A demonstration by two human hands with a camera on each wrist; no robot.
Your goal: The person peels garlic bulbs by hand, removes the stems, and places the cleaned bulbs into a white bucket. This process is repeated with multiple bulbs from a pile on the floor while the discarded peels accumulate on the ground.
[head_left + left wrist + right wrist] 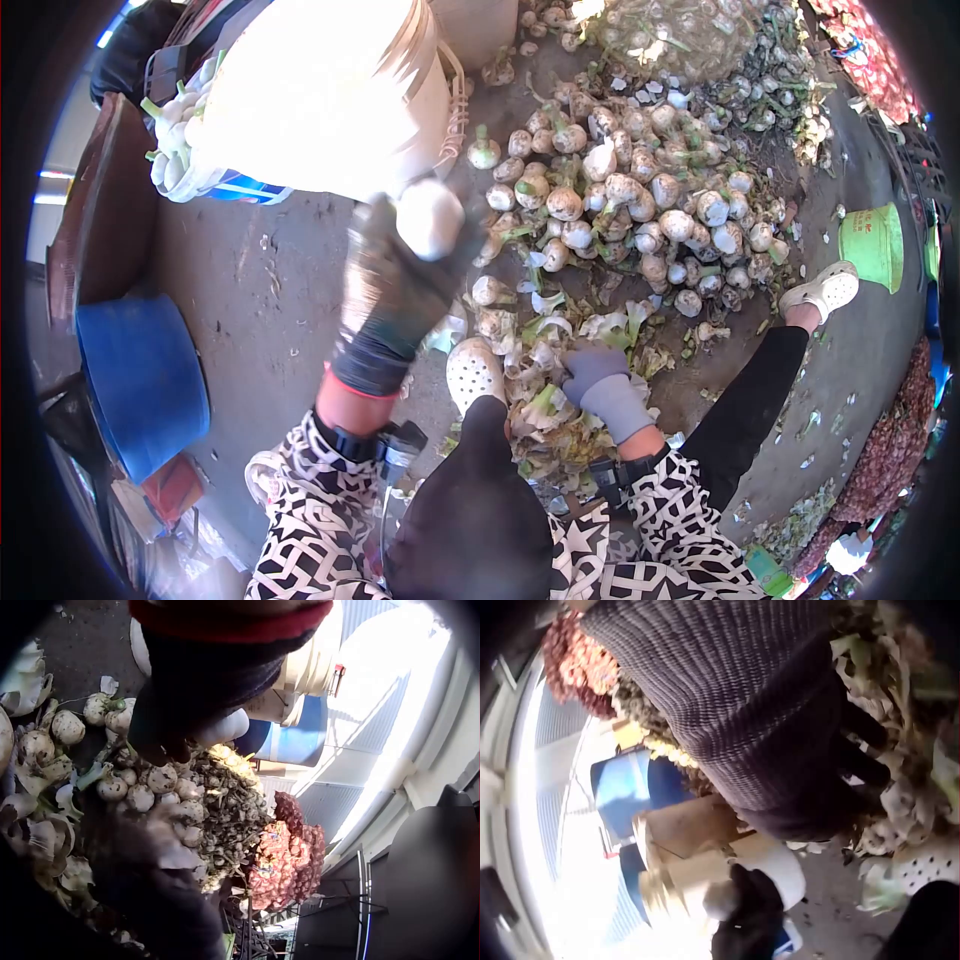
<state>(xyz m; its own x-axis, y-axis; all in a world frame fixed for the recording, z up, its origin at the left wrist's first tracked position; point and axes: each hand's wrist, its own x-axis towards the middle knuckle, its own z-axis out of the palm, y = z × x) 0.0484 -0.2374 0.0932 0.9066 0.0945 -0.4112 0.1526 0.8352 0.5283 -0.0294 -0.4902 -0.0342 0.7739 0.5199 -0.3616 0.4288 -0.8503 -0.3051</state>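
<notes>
A white peeled garlic bulb (430, 219) sits in the fingers of my left hand (400, 285), which wears a dark glove and is blurred, just below the large white bucket (415, 135). The right wrist view also shows this bulb (721, 900). My right hand (598, 388), in a grey knit glove, is low over the heap of leaves and peelings (545, 415). Its fingers (866, 761) point down among the peelings, and I cannot tell whether they hold anything. Beyond the peelings lies a pile of soil-stained garlic bulbs (625, 190).
White bulbs with green stems (178, 130) fill a bucket at the left. A blue tub (143, 385) stands below it. On the right are a green bucket (872, 246) and red mesh sacks (890, 450). My feet in white clogs (474, 374) flank the peelings.
</notes>
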